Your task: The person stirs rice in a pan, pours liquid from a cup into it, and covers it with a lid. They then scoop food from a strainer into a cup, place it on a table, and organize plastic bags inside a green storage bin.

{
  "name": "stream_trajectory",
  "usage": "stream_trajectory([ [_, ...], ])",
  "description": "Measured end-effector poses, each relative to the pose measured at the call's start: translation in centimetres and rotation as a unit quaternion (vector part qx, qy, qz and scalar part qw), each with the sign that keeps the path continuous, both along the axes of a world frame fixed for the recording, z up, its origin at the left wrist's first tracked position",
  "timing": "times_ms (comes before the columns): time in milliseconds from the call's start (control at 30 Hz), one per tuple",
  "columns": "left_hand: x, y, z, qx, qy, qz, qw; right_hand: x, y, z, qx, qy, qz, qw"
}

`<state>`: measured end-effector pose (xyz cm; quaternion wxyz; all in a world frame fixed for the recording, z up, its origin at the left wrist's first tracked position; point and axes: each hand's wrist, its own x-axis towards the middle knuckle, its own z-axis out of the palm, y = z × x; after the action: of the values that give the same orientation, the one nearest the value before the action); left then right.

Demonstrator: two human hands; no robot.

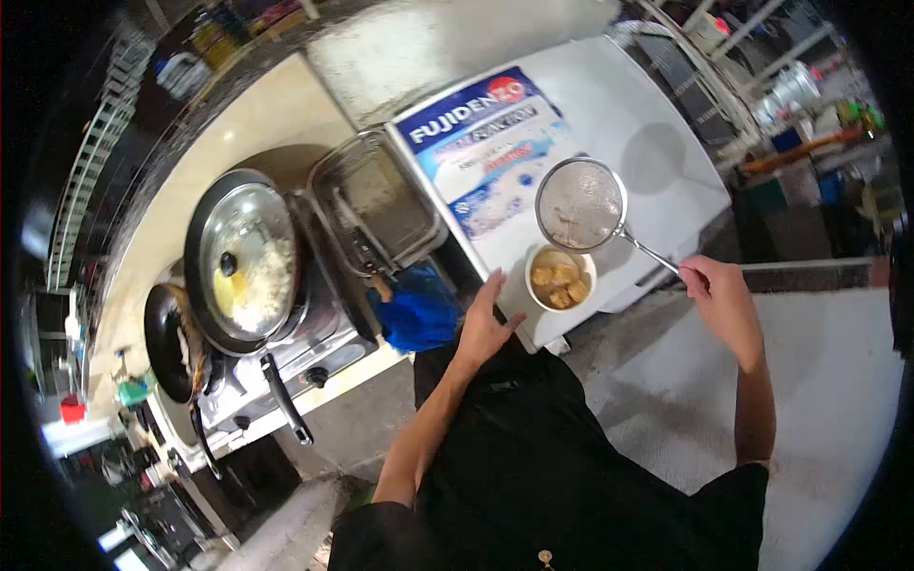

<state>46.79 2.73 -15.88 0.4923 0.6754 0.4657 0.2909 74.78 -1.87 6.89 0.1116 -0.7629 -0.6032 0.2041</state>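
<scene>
My right hand grips the thin metal handle of a round mesh strainer, fingers closed near the handle's end. The strainer is over the white freezer top, its mesh beside the far edge of a white bowl. A few small bits lie in the mesh. Several golden-brown round pieces sit in the bowl. My left hand is just left of the bowl, fingers apart and holding nothing.
Left of the freezer top are a glass tray and a blue cloth. On the stove, a lidded pan has its handle pointing toward me. Beside it is a smaller dark pan.
</scene>
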Motion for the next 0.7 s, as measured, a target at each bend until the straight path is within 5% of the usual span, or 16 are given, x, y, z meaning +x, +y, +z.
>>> stream_trajectory([
  [100,-5.4,-2.2,-0.8,-0.087,-0.071,0.087,0.99,-1.7,4.4,-4.0,-0.036,0.164,0.011,0.986],
  [167,-9.5,-3.7,-2.3,-0.23,0.066,0.109,0.965,-6.0,8.3,-6.7,-0.042,0.239,0.039,0.969],
  [233,-12.5,-5.3,-1.6,-0.189,0.109,0.145,0.965,-10.8,13.3,-9.9,-0.105,0.284,0.088,0.949],
  [433,-15.6,-9.3,2.5,-0.054,0.185,0.263,0.945,-25.0,24.0,-24.0,0.002,0.231,0.163,0.959],
  [467,-15.7,-9.7,3.2,-0.1,0.182,0.27,0.94,-26.9,24.9,-27.0,-0.01,0.231,0.079,0.97],
  [567,-15.9,-9.8,3.7,-0.15,0.173,0.27,0.935,-28.1,23.8,-23.3,-0.164,0.324,0.076,0.929],
  [633,-15.4,-9.5,4.1,-0.139,0.155,0.258,0.943,-27.8,21.7,-22.4,-0.022,0.162,0.178,0.97],
  [700,-15.0,-8.8,4.2,-0.15,0.125,0.23,0.953,-25.6,18.1,-19.0,-0.061,0.189,0.206,0.958],
])
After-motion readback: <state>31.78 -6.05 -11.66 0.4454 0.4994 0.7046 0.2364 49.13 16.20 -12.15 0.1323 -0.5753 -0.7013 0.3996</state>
